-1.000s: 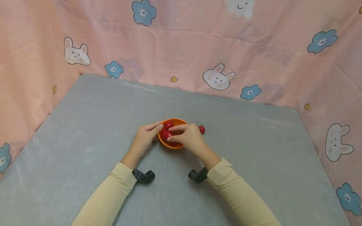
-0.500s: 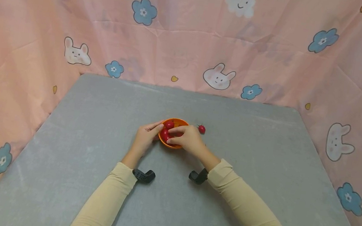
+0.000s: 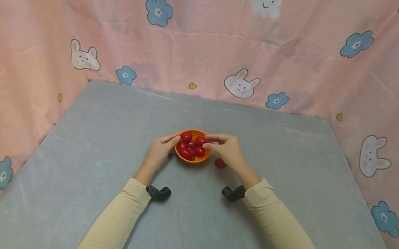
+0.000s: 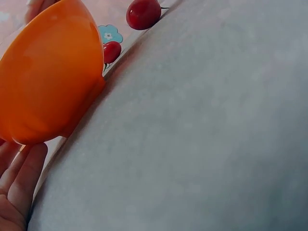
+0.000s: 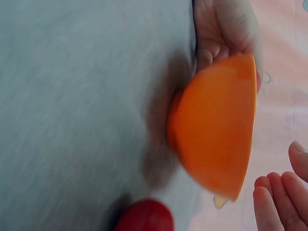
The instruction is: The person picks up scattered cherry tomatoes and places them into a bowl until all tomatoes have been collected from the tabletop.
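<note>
An orange bowl (image 3: 192, 161) stands mid-table with several red cherry tomatoes (image 3: 188, 154) inside, some showing green stem ends. My left hand (image 3: 159, 148) grips its left side, thumb at the rim and fingers against the outer wall; the left wrist view shows these fingers (image 4: 29, 173) under the curve. Over the right rim is my right hand (image 3: 228, 147), its fingers extended. In the right wrist view nothing sits between the thumb and fingers of the right hand (image 5: 284, 197). A loose tomato (image 3: 220, 162) lies on the table just below the right hand.
The grey table (image 3: 101, 212) is backed by a pink printed curtain (image 3: 193, 50) at the rear and sides. Two loose tomatoes, one nearer (image 4: 143, 14) and one farther (image 4: 112, 51), appear beyond the bowl in the left wrist view. Each wrist wears a black camera mount.
My right hand has come out of the bowl toward the right, revealing more tomatoes inside. It now hides the far loose tomato and uncovers a nearer one. The left hand stays on the bowl.
</note>
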